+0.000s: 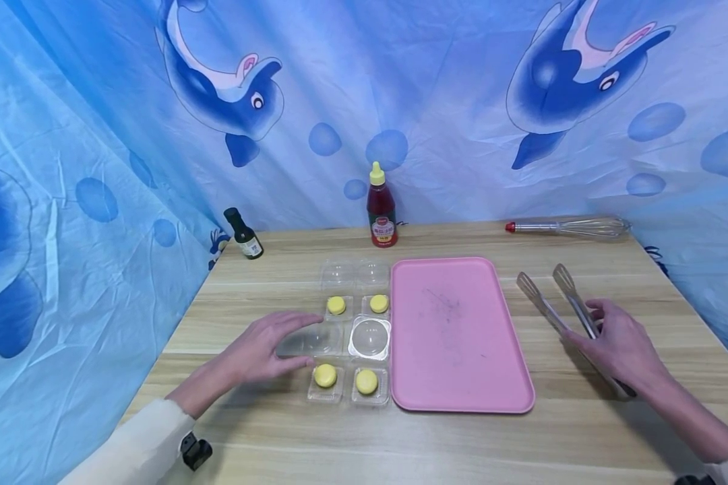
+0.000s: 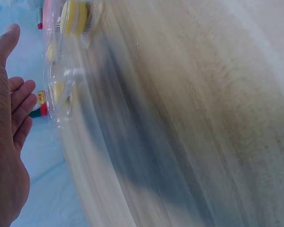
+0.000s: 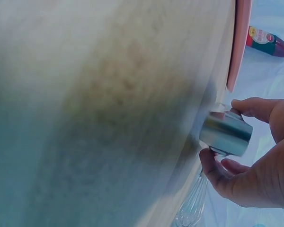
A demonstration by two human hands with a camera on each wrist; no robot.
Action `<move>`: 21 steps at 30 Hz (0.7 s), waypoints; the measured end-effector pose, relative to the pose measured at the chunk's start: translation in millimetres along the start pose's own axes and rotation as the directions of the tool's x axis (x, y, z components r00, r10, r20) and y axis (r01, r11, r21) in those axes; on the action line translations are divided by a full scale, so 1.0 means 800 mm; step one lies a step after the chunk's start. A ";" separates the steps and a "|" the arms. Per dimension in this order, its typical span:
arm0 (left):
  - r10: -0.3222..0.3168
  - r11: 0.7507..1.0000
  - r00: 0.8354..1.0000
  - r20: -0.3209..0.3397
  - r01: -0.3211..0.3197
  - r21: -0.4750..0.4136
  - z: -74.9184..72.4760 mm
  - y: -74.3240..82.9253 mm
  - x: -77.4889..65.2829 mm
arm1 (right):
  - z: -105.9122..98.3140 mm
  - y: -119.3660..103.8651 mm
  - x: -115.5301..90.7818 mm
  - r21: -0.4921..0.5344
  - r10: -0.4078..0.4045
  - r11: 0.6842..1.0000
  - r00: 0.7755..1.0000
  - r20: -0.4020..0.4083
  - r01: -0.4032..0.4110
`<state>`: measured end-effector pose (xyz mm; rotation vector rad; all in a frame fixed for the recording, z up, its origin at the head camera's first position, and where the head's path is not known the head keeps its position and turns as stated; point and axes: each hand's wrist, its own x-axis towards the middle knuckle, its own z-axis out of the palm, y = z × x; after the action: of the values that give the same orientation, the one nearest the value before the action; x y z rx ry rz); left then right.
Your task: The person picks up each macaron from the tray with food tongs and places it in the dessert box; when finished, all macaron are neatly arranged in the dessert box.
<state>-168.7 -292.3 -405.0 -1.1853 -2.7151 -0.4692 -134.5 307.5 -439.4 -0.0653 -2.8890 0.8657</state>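
Note:
My left hand (image 1: 263, 347) reaches over the left side of several clear plastic boxes (image 1: 370, 337), thumb and fingers spread apart with nothing between them. Yellow macarons (image 1: 325, 376) sit singly in the boxes' square cups, two in the far row and two in the near one. The left wrist view also catches a macaron (image 2: 74, 17), beyond the spread hand (image 2: 7, 118). To the right of the pink tray, my right hand (image 1: 621, 343) grips metal tongs (image 1: 573, 296) across their arms. Their slotted tips point away from me and stand apart. In the right wrist view, thumb and fingers pinch the tongs (image 3: 226, 134) from both sides.
A pink tray (image 1: 455, 337) lies between the boxes and the tongs. Along the table's back edge stand a small dark bottle (image 1: 245, 236) and a red sauce bottle (image 1: 381, 212) with a yellow cap. A whisk (image 1: 573, 228) lies at the back right. Dolphin-print curtains (image 1: 437, 81) enclose the table.

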 end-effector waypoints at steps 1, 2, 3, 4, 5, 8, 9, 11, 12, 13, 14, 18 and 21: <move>0.000 1.000 1.000 0.002 0.000 -0.003 0.000 -0.001 0.001 | 0.000 0.000 0.000 0.000 0.006 1.000 1.000 0.006 -0.006; 0.000 1.000 1.000 0.004 0.001 -0.006 0.001 -0.002 0.002 | 0.000 0.000 0.000 0.000 0.010 1.000 1.000 0.011 -0.010; -0.003 1.000 1.000 0.008 0.003 -0.012 0.000 -0.003 0.002 | 0.000 0.000 0.000 0.000 0.013 1.000 1.000 0.015 -0.013; -0.005 1.000 1.000 0.011 0.005 -0.015 0.000 -0.004 0.003 | 0.000 0.000 0.000 0.000 0.018 1.000 1.000 0.020 -0.018; -0.008 1.000 1.000 0.014 0.008 -0.019 0.000 -0.005 0.004 | 0.000 0.000 0.000 -0.001 0.021 1.000 1.000 0.023 -0.021; -0.030 0.999 0.999 0.025 0.031 -0.034 -0.001 -0.008 0.006 | -0.001 0.000 0.000 -0.012 0.026 1.000 0.999 0.020 -0.026; -0.041 0.998 0.999 0.028 0.042 -0.041 -0.002 -0.009 0.007 | -0.002 0.000 0.000 -0.018 0.028 0.999 0.999 0.017 -0.027; -0.069 0.995 0.997 0.035 0.071 -0.063 -0.003 -0.011 0.009 | -0.004 -0.001 0.000 -0.021 0.031 0.999 1.000 0.007 -0.031; -0.083 0.993 0.996 0.038 0.086 -0.076 -0.004 -0.013 0.010 | -0.006 -0.003 0.001 -0.020 0.030 0.999 1.000 -0.001 -0.030; -0.096 0.991 0.995 0.040 0.100 -0.090 -0.004 -0.015 0.012 | -0.008 -0.004 0.001 -0.019 0.027 0.999 1.000 -0.012 -0.027; -0.112 0.987 0.993 0.044 0.116 -0.107 -0.005 -0.016 0.013 | -0.009 -0.007 0.002 -0.017 0.022 1.000 1.000 -0.021 -0.023; -0.152 0.974 0.987 0.044 0.157 -0.161 -0.009 -0.024 0.021 | -0.015 -0.021 0.008 0.006 -0.024 1.000 0.998 -0.060 0.024; -0.160 0.969 0.987 0.034 0.163 -0.183 -0.013 -0.030 0.030 | -0.016 -0.037 0.014 0.048 -0.081 0.995 0.994 -0.070 0.085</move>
<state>-202.5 -294.8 -394.8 -1.0153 -2.8498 -0.7509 -144.2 290.5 -411.2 0.0294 -2.7839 0.9031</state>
